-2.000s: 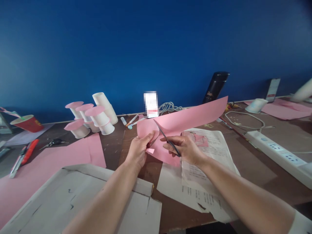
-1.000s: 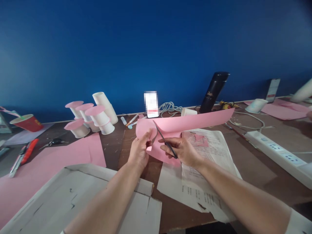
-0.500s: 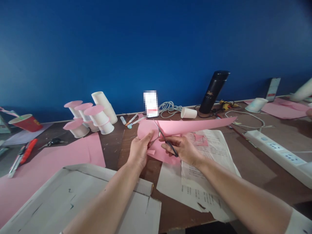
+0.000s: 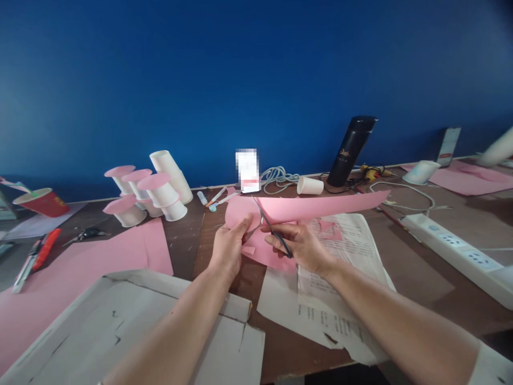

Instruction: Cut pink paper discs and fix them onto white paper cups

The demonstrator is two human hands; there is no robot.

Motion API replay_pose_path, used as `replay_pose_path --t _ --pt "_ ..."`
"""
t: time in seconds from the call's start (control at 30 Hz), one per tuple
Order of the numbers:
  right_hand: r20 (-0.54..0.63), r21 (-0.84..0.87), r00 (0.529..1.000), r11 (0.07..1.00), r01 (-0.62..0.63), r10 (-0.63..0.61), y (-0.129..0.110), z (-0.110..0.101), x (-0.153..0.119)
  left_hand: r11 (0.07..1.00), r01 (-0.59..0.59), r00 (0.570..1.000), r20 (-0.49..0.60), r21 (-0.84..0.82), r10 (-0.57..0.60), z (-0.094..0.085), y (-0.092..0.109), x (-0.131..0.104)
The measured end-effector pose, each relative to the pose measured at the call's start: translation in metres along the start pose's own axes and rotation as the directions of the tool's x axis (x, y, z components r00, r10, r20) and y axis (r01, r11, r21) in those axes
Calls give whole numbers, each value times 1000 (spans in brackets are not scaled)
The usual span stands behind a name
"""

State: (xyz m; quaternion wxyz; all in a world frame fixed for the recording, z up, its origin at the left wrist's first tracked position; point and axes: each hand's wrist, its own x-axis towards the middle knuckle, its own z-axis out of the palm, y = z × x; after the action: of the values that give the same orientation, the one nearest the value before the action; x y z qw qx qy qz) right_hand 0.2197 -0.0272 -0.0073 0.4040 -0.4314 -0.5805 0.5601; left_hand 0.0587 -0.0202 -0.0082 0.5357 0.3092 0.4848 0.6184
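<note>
My left hand [image 4: 231, 243] pinches a sheet of pink paper [image 4: 320, 207] by its rounded left part, with the thumb on top. In my right hand [image 4: 298, 245] is a pair of scissors [image 4: 282, 243], fingers closed round the dark handles. The blades lie across the pink paper, between its rounded part and a long strip that stretches to the right. Below the hands lie more pink paper pieces [image 4: 269, 251] and printed sheets [image 4: 316, 315]. My fingers cover part of the handles.
Paper cups with pink discs [image 4: 156, 195] are stacked at the left, near a red cup [image 4: 42, 203] and a box cutter [image 4: 30, 262]. A phone [image 4: 249, 171], a fallen cup [image 4: 310, 186], a black flask [image 4: 351, 152] and a power strip [image 4: 460, 256] also surround the hands.
Both hands keep nearly the same place on the paper and scissors. The strip's right end has lifted slightly. A hand at the far right edge has gone out of view.
</note>
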Motion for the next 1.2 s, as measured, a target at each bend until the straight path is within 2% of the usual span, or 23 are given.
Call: replay_pose_path --t 0.53,0.97,1.2 --pt "23 -21 999 999 27 -27 -5 -2 -3 1000 -14 1000 1 13 14 -2 0 2" --pt "9 -12 1000 1000 10 -10 -7 0 -3 997 -40 999 6 -63 41 0 -1 2" --pt "13 -25 1000 1000 8 -7 -4 0 0 1000 -9 1000 29 -16 9 0 -1 -1"
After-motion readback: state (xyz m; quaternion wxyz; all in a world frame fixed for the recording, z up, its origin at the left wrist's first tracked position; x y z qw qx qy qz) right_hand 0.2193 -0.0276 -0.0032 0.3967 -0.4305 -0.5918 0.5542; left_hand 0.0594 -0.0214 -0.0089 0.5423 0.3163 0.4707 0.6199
